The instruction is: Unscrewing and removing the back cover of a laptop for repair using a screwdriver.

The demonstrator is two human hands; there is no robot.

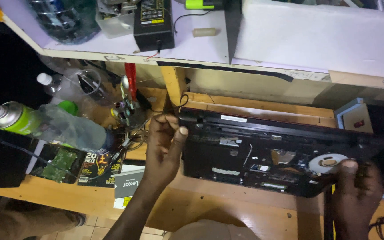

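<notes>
Left hand [163,149] grip pinches left edge of opened black laptop chassis [263,155], frame centre; right hand [356,195] grip clamps its lower right corner, thumb beside white disc [328,163]. Chassis tilted above wooden bench [227,209]. Green spray can [12,119] left; shelf [192,49] above
</notes>
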